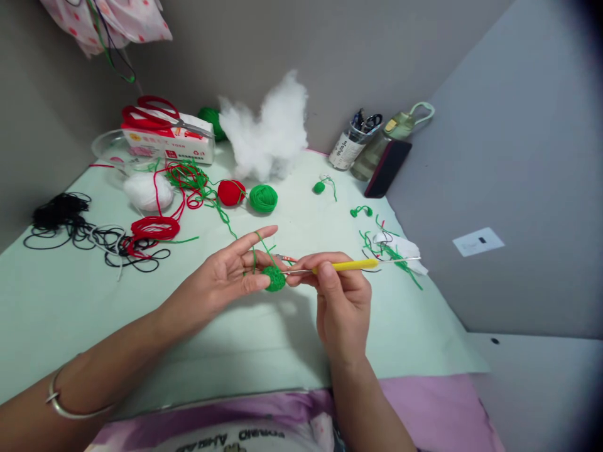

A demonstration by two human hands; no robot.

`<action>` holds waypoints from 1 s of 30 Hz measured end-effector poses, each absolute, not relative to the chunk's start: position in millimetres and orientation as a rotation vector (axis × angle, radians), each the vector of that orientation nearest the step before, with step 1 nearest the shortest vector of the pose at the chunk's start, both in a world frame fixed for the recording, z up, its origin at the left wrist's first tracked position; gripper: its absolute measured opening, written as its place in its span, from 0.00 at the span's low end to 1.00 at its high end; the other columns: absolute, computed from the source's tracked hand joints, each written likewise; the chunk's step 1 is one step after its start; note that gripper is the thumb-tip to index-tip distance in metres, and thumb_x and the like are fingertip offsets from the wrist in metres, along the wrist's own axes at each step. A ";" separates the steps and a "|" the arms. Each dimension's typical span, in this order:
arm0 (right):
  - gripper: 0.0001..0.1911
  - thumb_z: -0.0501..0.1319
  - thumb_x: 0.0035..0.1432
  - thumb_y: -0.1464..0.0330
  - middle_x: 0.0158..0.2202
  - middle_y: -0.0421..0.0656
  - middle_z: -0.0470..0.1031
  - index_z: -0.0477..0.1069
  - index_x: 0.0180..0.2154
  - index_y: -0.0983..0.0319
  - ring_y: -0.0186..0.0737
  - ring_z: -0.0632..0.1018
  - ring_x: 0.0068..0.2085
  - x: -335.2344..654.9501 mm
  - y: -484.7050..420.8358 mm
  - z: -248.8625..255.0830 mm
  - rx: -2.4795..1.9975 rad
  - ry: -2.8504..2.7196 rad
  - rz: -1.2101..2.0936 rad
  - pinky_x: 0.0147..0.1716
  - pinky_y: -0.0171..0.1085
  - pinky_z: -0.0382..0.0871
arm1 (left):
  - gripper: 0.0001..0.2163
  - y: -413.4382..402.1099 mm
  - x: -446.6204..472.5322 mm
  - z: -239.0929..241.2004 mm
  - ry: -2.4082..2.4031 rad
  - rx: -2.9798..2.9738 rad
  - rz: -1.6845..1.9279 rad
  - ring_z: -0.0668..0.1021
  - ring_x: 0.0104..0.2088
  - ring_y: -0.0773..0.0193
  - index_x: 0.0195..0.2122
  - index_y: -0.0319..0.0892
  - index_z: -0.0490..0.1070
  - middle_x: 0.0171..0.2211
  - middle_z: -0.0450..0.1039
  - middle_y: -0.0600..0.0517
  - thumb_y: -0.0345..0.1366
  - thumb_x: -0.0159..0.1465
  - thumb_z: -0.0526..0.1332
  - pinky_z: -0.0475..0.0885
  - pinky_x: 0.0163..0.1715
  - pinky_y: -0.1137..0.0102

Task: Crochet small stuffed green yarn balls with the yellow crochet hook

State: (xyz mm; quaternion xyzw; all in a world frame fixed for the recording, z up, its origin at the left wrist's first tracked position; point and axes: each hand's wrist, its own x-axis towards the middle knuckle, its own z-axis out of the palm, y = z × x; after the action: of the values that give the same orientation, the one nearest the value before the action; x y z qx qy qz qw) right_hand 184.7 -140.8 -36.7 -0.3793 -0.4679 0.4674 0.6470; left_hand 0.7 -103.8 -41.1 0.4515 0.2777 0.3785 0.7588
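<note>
Left hand (225, 275) pinches a small, rounded, bright-green crocheted piece (275, 279) while right hand (345, 302) grips a yellow-handled hook (348, 266).

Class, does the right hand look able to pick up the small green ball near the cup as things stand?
Probably not: the right hand holds the yellow hook, though the way to the small green ball looks free.

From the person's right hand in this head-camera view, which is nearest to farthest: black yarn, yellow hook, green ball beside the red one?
1. Yellow hook: held in the right hand.
2. Green ball: ahead and left, beside the red ball.
3. Black yarn: far left.
</note>
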 end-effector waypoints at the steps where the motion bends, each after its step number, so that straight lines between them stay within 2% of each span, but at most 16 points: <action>1: 0.09 0.61 0.69 0.66 0.35 0.38 0.82 0.80 0.37 0.58 0.32 0.83 0.33 185.0 -140.2 -37.0 -0.846 -1.045 1.099 0.37 0.33 0.80 | 0.32 -104.3 0.6 -41.4 0.594 0.980 0.829 0.80 0.51 0.60 0.70 0.52 0.58 0.48 0.79 0.50 0.35 0.66 0.68 0.71 0.55 0.64; 4: 0.09 0.62 0.68 0.65 0.35 0.39 0.82 0.80 0.37 0.58 0.31 0.82 0.33 184.9 -139.4 -38.0 -0.832 -1.021 1.152 0.37 0.33 0.79 | 0.33 -105.6 1.2 -42.3 0.585 0.971 0.855 0.80 0.50 0.61 0.70 0.53 0.57 0.48 0.78 0.50 0.35 0.66 0.67 0.71 0.55 0.65; 10: 0.07 0.64 0.66 0.67 0.37 0.41 0.81 0.82 0.40 0.56 0.34 0.81 0.37 184.3 -140.0 -39.7 -0.805 -1.136 1.097 0.38 0.35 0.77 | 0.27 -104.9 3.4 -40.5 0.585 0.956 0.882 0.80 0.47 0.62 0.64 0.53 0.67 0.45 0.76 0.52 0.34 0.64 0.69 0.73 0.51 0.67; 13: 0.07 0.65 0.64 0.69 0.38 0.41 0.80 0.82 0.42 0.55 0.37 0.80 0.39 184.5 -139.8 -38.7 -0.800 -1.237 1.015 0.39 0.38 0.76 | 0.25 -104.9 3.3 -38.6 0.610 0.947 0.897 0.79 0.46 0.63 0.62 0.53 0.71 0.44 0.76 0.52 0.34 0.63 0.70 0.73 0.50 0.68; 19: 0.14 0.63 0.65 0.75 0.39 0.41 0.81 0.82 0.44 0.53 0.39 0.80 0.41 181.2 -143.3 -38.5 -0.883 -1.346 0.706 0.38 0.39 0.76 | 0.23 -108.4 4.0 -39.8 0.625 0.961 0.866 0.78 0.47 0.63 0.60 0.53 0.73 0.44 0.74 0.53 0.36 0.63 0.70 0.71 0.51 0.70; 25: 0.14 0.62 0.65 0.75 0.39 0.40 0.81 0.82 0.43 0.52 0.38 0.80 0.40 177.9 -143.8 -40.4 -0.918 -1.294 0.662 0.36 0.38 0.77 | 0.18 -109.2 5.2 -43.7 0.625 0.982 0.857 0.76 0.48 0.65 0.57 0.55 0.75 0.45 0.74 0.54 0.37 0.66 0.68 0.70 0.50 0.72; 30: 0.13 0.62 0.66 0.75 0.40 0.41 0.81 0.82 0.43 0.52 0.38 0.81 0.39 177.3 -142.7 -39.0 -0.922 -1.294 0.685 0.35 0.38 0.78 | 0.12 -108.8 5.1 -42.1 0.603 0.963 0.848 0.77 0.46 0.62 0.52 0.53 0.79 0.47 0.77 0.51 0.38 0.67 0.66 0.71 0.46 0.69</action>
State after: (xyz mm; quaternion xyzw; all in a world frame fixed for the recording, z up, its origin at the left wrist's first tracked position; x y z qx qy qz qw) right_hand 177.3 -142.7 -39.0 -0.4057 -0.5692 0.3012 0.6486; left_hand 5.1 -108.8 -42.1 0.4423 0.2767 0.3895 0.7590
